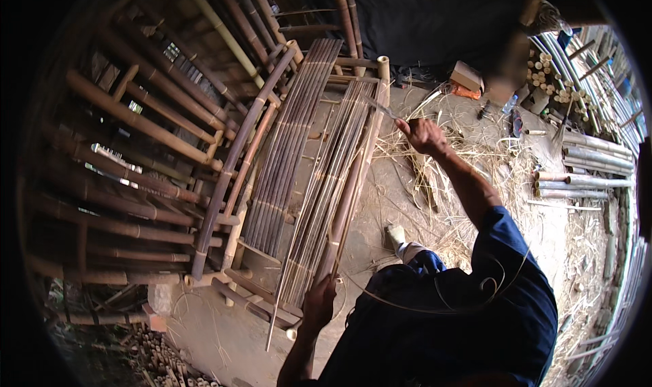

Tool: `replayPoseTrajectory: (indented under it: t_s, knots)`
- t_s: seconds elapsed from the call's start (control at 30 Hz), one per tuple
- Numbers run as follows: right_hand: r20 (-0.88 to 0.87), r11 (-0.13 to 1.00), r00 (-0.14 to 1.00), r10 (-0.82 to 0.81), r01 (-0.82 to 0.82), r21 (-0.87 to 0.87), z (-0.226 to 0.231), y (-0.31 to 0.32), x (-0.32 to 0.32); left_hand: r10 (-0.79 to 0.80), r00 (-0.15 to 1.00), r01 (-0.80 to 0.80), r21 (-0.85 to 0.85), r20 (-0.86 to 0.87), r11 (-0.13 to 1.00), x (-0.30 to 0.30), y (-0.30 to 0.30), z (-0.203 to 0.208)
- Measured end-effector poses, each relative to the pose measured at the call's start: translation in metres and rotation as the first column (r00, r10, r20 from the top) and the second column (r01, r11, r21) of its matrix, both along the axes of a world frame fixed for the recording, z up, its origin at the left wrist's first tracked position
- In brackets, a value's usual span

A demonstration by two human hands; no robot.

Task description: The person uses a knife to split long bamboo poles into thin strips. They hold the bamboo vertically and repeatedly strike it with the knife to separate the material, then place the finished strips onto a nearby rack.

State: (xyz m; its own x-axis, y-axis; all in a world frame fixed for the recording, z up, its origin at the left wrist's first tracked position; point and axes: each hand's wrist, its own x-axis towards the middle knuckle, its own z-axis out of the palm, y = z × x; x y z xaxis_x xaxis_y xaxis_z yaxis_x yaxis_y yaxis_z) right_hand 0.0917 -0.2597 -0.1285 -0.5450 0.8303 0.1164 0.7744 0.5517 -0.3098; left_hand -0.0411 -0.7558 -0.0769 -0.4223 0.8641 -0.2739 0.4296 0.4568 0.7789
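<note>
Cardboard box (467,77), bottle (510,104), black sheet (421,27)

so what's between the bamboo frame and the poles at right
Between the frame and poles: loose pale shavings on the floor, the right forearm above, in the head view.

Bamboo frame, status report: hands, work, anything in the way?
Left hand closed on thin bamboo strip; right hand gripping blade. Slats in two groups on bamboo frame. Loose shavings strewn to the right.
</note>
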Motion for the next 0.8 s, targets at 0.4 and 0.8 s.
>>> replayPoseTrajectory:
  t_s: [0.4, 0.8]
  knots:
    - [-0.480, 0.825, 0.735, -0.478, 0.189, -0.532, -0.001, 0.106, 0.120, -0.151, 0.970, 0.168, -0.074, 0.189, 0.983, -0.008, 0.048, -0.013]
    - [-0.364, 0.279, 0.550, -0.752, -0.235, -0.931, -0.056, -0.023, 0.122, -0.130, 0.931, 0.234, -0.281, 0.342, 0.931, 0.091, 0.389, -0.099]
